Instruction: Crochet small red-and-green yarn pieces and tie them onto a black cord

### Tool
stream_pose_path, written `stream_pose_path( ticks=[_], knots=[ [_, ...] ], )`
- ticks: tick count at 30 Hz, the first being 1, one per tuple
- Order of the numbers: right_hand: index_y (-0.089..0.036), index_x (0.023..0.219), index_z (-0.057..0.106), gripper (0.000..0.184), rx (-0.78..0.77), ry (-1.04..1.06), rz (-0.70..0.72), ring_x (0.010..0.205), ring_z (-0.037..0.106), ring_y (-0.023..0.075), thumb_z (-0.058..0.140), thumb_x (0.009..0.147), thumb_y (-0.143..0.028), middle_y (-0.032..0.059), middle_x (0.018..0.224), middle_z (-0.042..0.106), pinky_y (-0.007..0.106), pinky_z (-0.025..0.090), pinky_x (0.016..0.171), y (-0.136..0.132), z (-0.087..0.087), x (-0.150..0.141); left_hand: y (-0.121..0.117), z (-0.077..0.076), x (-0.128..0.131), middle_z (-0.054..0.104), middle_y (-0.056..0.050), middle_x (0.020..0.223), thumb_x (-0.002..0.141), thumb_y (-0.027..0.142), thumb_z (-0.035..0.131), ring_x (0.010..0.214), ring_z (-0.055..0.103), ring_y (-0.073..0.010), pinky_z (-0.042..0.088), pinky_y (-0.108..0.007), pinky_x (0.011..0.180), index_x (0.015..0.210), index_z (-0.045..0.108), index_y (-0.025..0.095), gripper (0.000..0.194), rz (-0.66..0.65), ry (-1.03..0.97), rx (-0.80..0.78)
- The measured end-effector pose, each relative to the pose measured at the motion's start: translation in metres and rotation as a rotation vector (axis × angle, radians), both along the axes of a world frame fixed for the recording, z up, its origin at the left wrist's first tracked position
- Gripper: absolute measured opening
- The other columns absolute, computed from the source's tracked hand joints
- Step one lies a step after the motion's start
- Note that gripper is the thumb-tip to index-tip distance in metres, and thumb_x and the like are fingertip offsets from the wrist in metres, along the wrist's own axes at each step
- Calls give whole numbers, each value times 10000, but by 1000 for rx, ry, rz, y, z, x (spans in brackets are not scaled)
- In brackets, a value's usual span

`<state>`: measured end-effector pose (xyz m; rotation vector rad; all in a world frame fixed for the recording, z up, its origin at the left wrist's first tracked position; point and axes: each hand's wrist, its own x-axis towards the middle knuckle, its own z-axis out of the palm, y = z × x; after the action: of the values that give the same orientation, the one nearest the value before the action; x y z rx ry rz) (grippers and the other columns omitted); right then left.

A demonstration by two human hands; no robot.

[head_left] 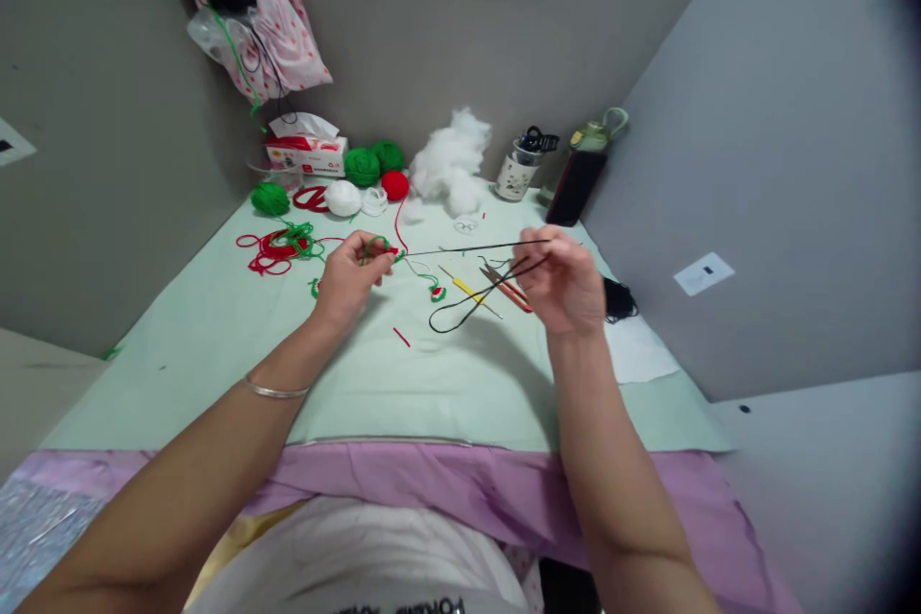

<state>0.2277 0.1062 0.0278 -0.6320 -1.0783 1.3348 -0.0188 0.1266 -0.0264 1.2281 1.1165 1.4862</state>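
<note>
My left hand (351, 276) pinches a small red and green crocheted piece (392, 252) between thumb and fingers. From that piece a black yarn (467, 249) runs taut to my right hand (561, 276), whose fingers are closed on it. A slack loop of the black yarn hangs below the right hand. On the table under the yarn lie a yellow-handled crochet hook (469, 291) and orange-handled scissors (509, 290), partly hidden by the right hand. A second small crocheted piece (437, 293), red, white and green, lies between the hands. Whether a needle is in the right hand, I cannot make out.
Green yarn balls (362, 167), a red ball (395, 184), a white ball (343, 199) and white stuffing (453, 163) sit at the back. Tangled red yarn (273, 251) lies left. A tissue box (308, 153), a cup (516, 173), a phone (576, 187) and black yarn (620, 299) surround the workspace.
</note>
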Motion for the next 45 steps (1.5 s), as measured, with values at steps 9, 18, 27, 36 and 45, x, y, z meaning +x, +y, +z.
stream_pose_path(
  ticks=[9, 18, 27, 36, 45],
  knots=[
    [-232, 621, 314, 409, 206, -25, -320, 529, 164, 119, 648, 774, -414, -46, 668, 183, 209, 270, 414, -4, 16, 29, 7, -2, -8, 603, 25, 773, 650, 208, 766, 756, 572, -126, 463, -260, 767, 753, 605, 192, 192, 44, -110, -9],
    [-239, 837, 638, 233, 136, -353, -92, 505, 369, 99, 672, 825, -469, -28, 634, 445, 222, 281, 416, -11, 8, 20, 0, 2, -2, 581, 31, 831, 671, 237, 784, 741, 646, -117, 554, -286, 754, 816, 570, 177, 265, -110, -245, -105],
    [-191, 906, 640, 136, 155, -741, -70, 552, 502, 102, 591, 892, -317, -23, 638, 615, 237, 409, 541, -14, -23, -41, -12, -3, 11, 626, 25, 839, 712, 227, 794, 755, 654, -111, 543, -282, 821, 844, 623, 176, 222, -279, -194, -88],
    [-211, 819, 637, 125, 234, -1032, -161, 477, 382, 91, 554, 896, -265, -64, 522, 517, 242, 322, 546, -20, -31, -55, -16, -2, 14, 636, 25, 803, 698, 248, 791, 729, 654, -126, 519, -284, 777, 845, 622, 186, 233, -263, -122, -94],
    [-206, 817, 634, 129, 216, -1049, -180, 469, 393, 98, 542, 888, -260, -59, 510, 527, 245, 315, 545, -21, -32, -58, -16, -2, 15, 627, 33, 753, 706, 234, 790, 711, 647, -125, 505, -267, 734, 815, 612, 187, 214, -264, -79, -64]
  ],
)
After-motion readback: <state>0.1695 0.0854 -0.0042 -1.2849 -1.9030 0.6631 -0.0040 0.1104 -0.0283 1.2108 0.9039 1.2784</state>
